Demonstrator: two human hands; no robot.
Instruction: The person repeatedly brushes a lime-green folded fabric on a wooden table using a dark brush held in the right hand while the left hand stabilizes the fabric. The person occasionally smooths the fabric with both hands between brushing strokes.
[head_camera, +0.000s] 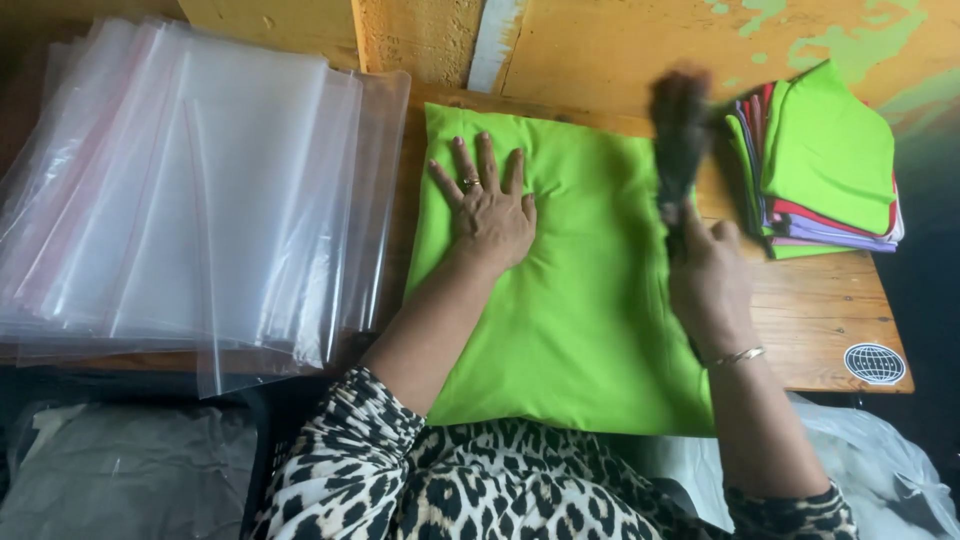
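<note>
I see my left hand (487, 212) pressed flat, fingers spread, on the green cloth (580, 300), while my right hand (708, 280), its grip clenched on a dark brush (680, 135), sits at the cloth's right edge, nearer that side

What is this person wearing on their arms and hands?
Both arms have leopard-print sleeves in black, brown and cream, pushed up to leave the forearms bare. The left hand wears a ring on one finger; the right hand has a thin metal bangle at the wrist.
</note>
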